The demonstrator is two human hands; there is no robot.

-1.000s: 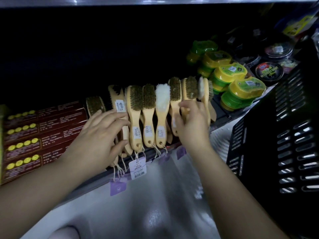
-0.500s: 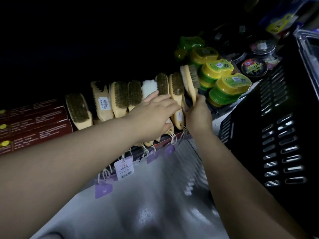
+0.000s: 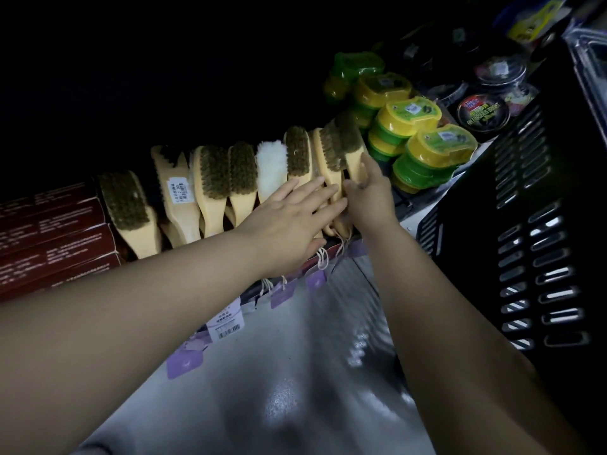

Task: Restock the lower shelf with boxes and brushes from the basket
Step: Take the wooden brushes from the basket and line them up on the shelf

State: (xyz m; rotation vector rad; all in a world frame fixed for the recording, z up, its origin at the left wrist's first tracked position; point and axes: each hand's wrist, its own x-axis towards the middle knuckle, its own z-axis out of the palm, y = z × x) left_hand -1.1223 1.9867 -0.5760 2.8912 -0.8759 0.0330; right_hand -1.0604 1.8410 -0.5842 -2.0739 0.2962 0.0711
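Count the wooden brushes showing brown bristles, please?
6 brown-bristled wooden brushes: one beside the dark red boxes, two left of the white fluffy brush, three right of it. Others may be hidden.

Light: dim overall, the deep recess behind the goods almost black; bright glare patches on the floor (image 3: 279,399)
Floor: smooth, pale grey, glossy, running from the bottom edge up to the shelf front
Shelf edge (image 3: 404,205): pale strip at the right end, with small purple price tags (image 3: 185,362) hanging along the front and a white barcode label (image 3: 228,320) among them
Right-hand goods: stacked yellow-and-green plastic tubs (image 3: 437,149) in a row, round dark tins (image 3: 483,114) just behind them, a yellow packet (image 3: 532,19) at the top corner, blurred
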